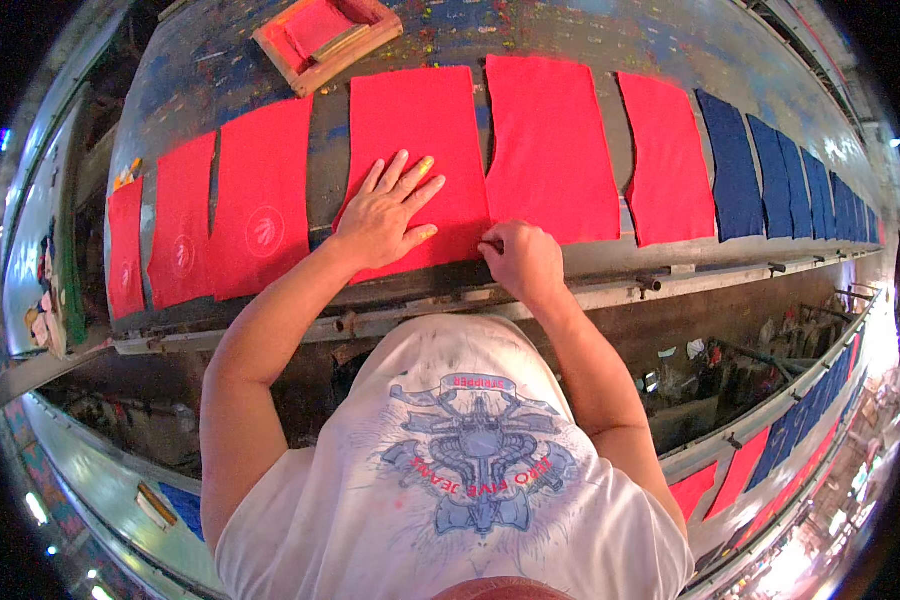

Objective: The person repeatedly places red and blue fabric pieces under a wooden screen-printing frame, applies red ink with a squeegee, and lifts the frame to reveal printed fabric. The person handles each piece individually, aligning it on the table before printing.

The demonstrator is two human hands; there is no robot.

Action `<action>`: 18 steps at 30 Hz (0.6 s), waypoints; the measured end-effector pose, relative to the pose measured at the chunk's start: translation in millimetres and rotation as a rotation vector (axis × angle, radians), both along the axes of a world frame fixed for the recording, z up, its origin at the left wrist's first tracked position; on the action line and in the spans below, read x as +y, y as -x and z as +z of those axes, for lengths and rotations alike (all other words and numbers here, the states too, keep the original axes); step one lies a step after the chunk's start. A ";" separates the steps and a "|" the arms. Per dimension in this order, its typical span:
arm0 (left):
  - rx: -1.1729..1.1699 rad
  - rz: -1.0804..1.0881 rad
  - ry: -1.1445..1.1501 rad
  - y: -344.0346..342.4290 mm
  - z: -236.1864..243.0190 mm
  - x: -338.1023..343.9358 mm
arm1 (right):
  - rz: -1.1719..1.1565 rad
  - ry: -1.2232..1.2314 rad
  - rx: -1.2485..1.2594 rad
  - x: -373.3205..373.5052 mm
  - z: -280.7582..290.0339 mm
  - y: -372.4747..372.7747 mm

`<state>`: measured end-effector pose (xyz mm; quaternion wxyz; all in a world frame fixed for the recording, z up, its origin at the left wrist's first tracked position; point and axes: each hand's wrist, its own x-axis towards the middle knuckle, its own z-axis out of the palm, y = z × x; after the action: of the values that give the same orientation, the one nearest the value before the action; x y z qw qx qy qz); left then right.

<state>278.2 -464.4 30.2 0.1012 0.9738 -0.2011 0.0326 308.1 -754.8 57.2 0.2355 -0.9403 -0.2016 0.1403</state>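
Note:
My left hand (385,215) lies flat with its fingers spread on a red fabric panel (420,110) in the middle of the long table. Yellow paint marks a couple of its fingertips. At the near right corner of that panel, my right hand (523,262) is closed, its thumb and finger pinching the cloth edge. A second red panel (555,150) lies just right of it, close to the right hand. To the left, another red panel (265,180) carries a pale round printed mark, and smaller panels beyond it have similar marks.
A wooden printing frame (350,60) with a red inside rests beyond the panels. Further right lie a red panel (665,160) and a row of navy panels (730,165). A metal rail (610,293) with short pegs runs along the near edge. Behind me stands another table with red and navy pieces.

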 end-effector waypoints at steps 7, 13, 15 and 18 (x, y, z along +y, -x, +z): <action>-0.113 0.017 0.092 -61.3 -10.3 43.9 | -0.075 -0.142 -0.076 -31.2 21.5 12.4; -0.777 0.733 0.452 -165.1 -23.9 163.0 | -0.150 -0.193 -0.112 -55.8 33.4 15.2; -0.743 1.046 0.404 -195.7 -29.2 207.2 | -0.143 -0.197 -0.141 -58.9 35.6 15.2; -0.350 1.205 0.604 -223.7 -44.7 243.6 | -0.125 -0.242 -0.133 -58.5 37.8 19.0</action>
<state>501.8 -220.8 -14.5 0.2980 0.8252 0.3791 0.2943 289.1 -813.3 95.0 0.3416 -0.9230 -0.1732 0.0375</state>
